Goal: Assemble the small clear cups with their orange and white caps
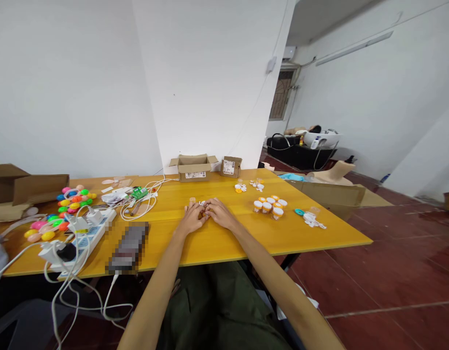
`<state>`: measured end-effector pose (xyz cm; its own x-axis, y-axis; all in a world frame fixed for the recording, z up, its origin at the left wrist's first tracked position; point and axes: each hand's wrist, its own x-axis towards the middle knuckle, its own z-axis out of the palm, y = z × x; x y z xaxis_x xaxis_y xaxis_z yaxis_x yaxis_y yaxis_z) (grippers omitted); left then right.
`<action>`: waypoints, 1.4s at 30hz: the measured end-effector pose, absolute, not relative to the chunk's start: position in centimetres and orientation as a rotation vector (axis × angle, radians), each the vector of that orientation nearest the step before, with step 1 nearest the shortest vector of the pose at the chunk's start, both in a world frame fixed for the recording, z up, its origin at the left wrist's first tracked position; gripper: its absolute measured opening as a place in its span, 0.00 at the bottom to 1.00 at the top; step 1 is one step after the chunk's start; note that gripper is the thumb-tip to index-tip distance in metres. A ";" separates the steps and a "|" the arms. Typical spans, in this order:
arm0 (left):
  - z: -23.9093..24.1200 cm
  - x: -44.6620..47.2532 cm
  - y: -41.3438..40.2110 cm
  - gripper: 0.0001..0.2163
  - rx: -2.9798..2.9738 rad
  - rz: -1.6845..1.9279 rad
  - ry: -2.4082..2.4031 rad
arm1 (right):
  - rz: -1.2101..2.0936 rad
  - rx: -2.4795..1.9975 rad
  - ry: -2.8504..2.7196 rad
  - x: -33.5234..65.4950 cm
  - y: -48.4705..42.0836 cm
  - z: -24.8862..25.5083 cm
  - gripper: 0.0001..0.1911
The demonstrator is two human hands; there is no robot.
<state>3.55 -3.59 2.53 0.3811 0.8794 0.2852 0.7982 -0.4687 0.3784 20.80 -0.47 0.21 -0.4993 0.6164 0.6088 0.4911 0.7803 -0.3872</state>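
Note:
My left hand [193, 218] and my right hand [219, 213] meet over the middle of the wooden table [224, 238]. Both have curled fingers, with the fingertips close together around something too small and hidden to name. Just beyond my left fingers stands a small clear cup [192, 200]. Small white pieces [201, 202] show partly behind the fingertips. To the right of my right hand is a cluster of small tubs with white and orange lids [267, 207]. Farther right lie a teal ring [299, 212] and a heap of white plastic pieces [312, 221].
At left are a power strip [96, 238] with cables, a phone [129, 247] and colourful plastic balls [74, 200]. A green circuit board [139, 193] lies behind. Cardboard boxes [194, 167] stand at the back, near more white pieces [241, 186].

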 end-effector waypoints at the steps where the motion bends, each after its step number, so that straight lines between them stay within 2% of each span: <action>1: 2.5 3.5 -3.6 0.07 2.455 0.676 1.509 | 0.209 -0.816 -2.199 20.8 -0.4 0.2 0.10; 12: 2.3 3.5 -3.4 0.08 2.442 0.683 1.494 | 0.198 -0.910 -2.127 20.8 -0.7 0.2 0.05; 18: 2.2 3.4 -3.4 0.08 2.454 0.681 1.505 | 0.196 -0.899 -2.146 20.8 -0.6 0.1 0.07; 42: 2.4 3.5 -3.4 0.07 2.470 0.670 1.523 | 0.186 -0.857 -2.193 20.8 -0.7 0.5 0.07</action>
